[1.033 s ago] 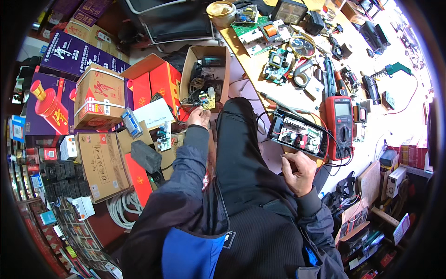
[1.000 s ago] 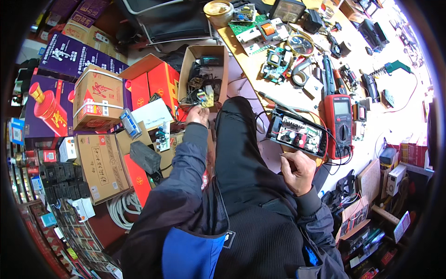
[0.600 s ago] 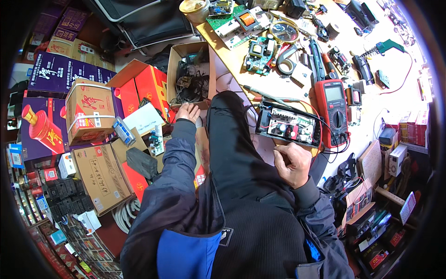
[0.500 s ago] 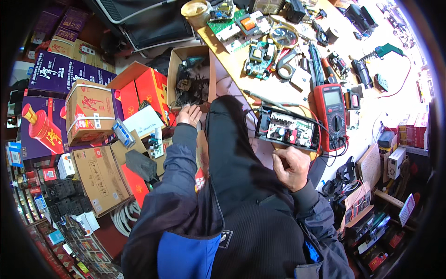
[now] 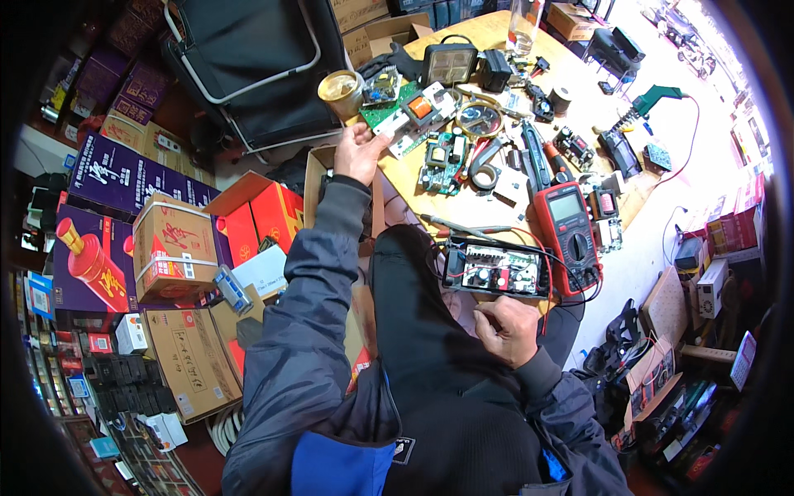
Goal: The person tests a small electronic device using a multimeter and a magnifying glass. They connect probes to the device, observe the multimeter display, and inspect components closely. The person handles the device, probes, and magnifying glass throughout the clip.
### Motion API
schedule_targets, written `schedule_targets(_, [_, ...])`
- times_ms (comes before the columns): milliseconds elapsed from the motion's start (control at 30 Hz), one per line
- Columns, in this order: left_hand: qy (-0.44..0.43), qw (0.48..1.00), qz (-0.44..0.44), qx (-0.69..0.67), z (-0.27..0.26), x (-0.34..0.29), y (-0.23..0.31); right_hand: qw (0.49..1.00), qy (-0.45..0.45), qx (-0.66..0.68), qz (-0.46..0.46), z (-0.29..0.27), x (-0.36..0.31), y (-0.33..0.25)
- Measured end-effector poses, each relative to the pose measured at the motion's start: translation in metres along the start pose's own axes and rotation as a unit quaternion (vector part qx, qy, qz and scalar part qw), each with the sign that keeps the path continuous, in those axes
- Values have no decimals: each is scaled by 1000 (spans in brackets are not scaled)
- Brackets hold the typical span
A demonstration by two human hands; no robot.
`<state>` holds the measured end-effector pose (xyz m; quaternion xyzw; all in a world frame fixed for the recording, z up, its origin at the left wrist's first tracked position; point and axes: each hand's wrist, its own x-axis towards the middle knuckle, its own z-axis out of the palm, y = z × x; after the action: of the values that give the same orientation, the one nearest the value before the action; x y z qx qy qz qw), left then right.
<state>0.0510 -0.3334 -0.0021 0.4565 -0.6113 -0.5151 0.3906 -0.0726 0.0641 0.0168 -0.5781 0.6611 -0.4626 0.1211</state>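
My left hand [image 5: 361, 155] is over the table's left edge, palm down with fingers stretched out. It is beside the corner of a green circuit board [image 5: 376, 118] and below a tan cup [image 5: 341, 89], and I see nothing held in it. My right hand [image 5: 506, 331] is curled into a loose fist above my lap, with nothing showing in it. Just beyond it, an opened black case [image 5: 451, 269] with a populated circuit board inside lies at the table's near edge. A red multimeter [image 5: 566, 211] stands to its right, its leads and probes [image 5: 463, 225] lying across the case and tabletop.
More circuit boards [image 5: 444, 161], a tape roll [image 5: 484, 175], a magnifier [image 5: 480, 120] and a green-handled soldering iron [image 5: 657, 99] crowd the table. Stacked cartons [image 5: 175, 248] fill the left side. An open cardboard box [image 5: 314, 178] sits under my left forearm, beside a folding chair [image 5: 248, 66].
My left hand has moved up and right from above the open box to the table edge, turning palm down. My right hand stays curled near the case. The view has shifted.
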Motion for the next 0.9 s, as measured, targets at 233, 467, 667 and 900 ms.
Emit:
schedule_targets(233, [-42, 988, -114, -93, 6, 18, -4, 1000, 7, -4, -2, 0, -1, 1])
schedule_targets(467, [-65, 985, -101, -123, 9, 1, 3, 1000, 14, -11, -19, 0, -1, 3])
schedule_targets(667, [-35, 986, -31, -161, 3, -13, 18, 999, 29, 5, -28, 0, -1, 3])
schedule_targets(900, [-3, 957, 13, -290, -30, -45, 41, 1000, 13, 6, -11, -2, -2, 1])
